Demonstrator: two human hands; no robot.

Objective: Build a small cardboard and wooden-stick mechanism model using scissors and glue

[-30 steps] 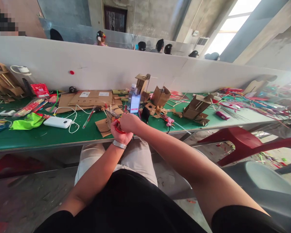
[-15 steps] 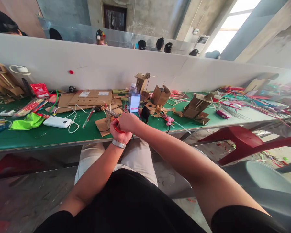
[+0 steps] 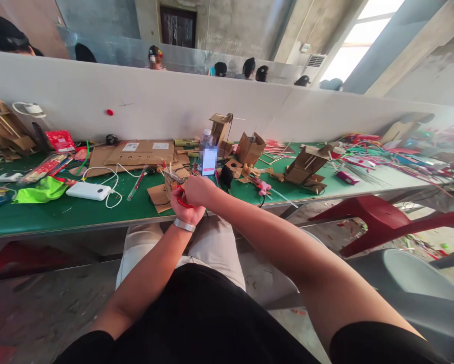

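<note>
My left hand (image 3: 187, 211), with a metal watch band at the wrist, is closed around the red-handled scissors (image 3: 185, 203). Over it lies my right hand (image 3: 199, 191), also closed at the scissors' handles; its fingers are mostly hidden from above. The metal blades stick out to the upper left, over a small cardboard piece (image 3: 159, 197) at the table's front edge. Whether the blades touch the cardboard I cannot tell. Just behind my hands a phone with a lit screen (image 3: 209, 163) leans upright on a clear plastic bottle (image 3: 204, 144).
A white power bank (image 3: 88, 190) with a cable and a bright green bag (image 3: 41, 190) lie to the left. Flattened cardboard (image 3: 139, 153) is farther back. Cardboard models (image 3: 306, 166) and a pink clip-like thing (image 3: 264, 188) stand to the right. A red stool (image 3: 378, 215) is beside the table.
Both hands keep nearly the same hold and place on the scissors. The whole view has shifted very slightly.
</note>
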